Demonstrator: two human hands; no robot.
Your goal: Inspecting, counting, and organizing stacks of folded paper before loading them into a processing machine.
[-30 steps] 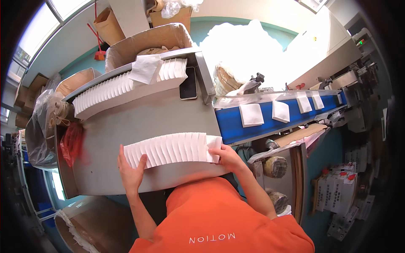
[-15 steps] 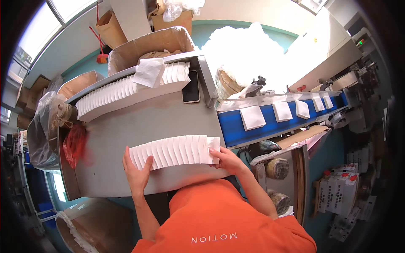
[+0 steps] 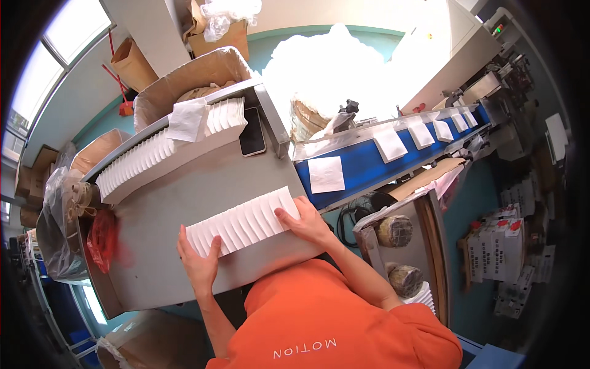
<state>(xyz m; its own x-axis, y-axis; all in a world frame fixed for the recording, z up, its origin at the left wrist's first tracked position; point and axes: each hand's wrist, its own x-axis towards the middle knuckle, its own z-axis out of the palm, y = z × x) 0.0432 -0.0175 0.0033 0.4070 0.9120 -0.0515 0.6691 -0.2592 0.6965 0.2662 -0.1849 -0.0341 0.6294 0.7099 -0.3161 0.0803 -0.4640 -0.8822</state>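
A row of white folded paper napkins [image 3: 243, 222], stacked on edge, lies on the grey metal table [image 3: 160, 246] in front of me. My left hand [image 3: 200, 263] presses its left end, thumb at the near side and fingers at the far side. At the right end, my right hand [image 3: 309, 222] closes on the last napkins, thumb across their face. On the blue conveyor belt [image 3: 357, 161] to the right, several napkins lie spaced apart, and the nearest napkin [image 3: 326, 174] sits flat by the table's right edge.
Along the table's back wall stands a longer napkin row [image 3: 166, 154] with a loose napkin [image 3: 187, 121] on top. Beside it lies a black phone [image 3: 252, 138]. A red plastic bag [image 3: 101, 240] hangs at the left edge. Wrapped rolls [image 3: 394, 231] sit below the belt.
My right hand has pushed the end napkins in, so the row's right end is even. Belt napkins have come closer to the table. The whole view has turned a little.
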